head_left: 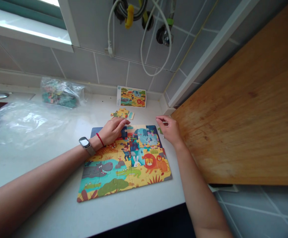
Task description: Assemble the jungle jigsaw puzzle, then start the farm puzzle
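Observation:
A colourful animal jigsaw puzzle lies on the white counter, many of its pieces joined inside the frame. My left hand is palm down over its upper left part, fingers stretched forward and covering some of the picture. Just beyond those fingertips is a small group of loose puzzle pieces. At the upper right corner of the puzzle, my right hand has its fingers closed in a pinch; whether anything is between them cannot be made out. Below that hand a greenish piece shows partly.
A picture card of the same scene leans against the back wall. To the left lie a bag of pieces and a crumpled clear plastic bag. A wooden panel borders the right side. Cables hang above.

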